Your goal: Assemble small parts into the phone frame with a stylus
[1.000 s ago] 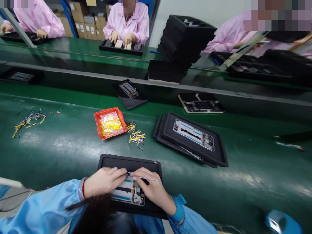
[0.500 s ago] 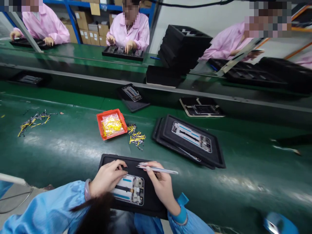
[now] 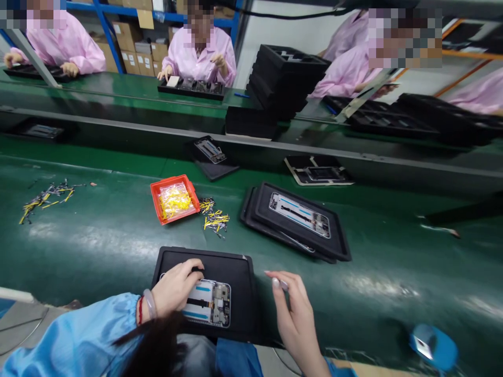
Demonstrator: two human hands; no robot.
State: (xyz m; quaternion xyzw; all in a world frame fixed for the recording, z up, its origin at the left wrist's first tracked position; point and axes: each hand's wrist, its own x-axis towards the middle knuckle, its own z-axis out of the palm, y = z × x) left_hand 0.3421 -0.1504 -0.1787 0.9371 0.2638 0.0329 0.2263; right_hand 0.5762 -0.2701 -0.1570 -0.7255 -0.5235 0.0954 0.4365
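Note:
My left hand (image 3: 178, 285) lies over the left part of an opened phone (image 3: 221, 306), its fingers curled at the upper edge. The phone shows a circuit board, a black flex cable and blue strips. It lies in a black foam tray (image 3: 231, 267) in front of me. My right hand (image 3: 296, 314) hovers to the right of the tray, thumb and fingers drawn together. A small grey end of the tweezers (image 3: 283, 285) shows between them; the rest is hidden by the hand.
A red bin (image 3: 157, 210) holds bagged yellow pieces, with a pile of small yellow-and-black parts (image 3: 216, 220) beside it. Another pile (image 3: 47, 199) lies left. Stacked trays (image 3: 338, 241) hold another phone. A blue object (image 3: 436, 348) sits right. Co-workers in pink (image 3: 204, 52) work opposite.
My right hand has moved right, away from above the tray; the tweezers, plainly seen before, are now mostly hidden. My left hand stays on the phone. The view has shifted slightly.

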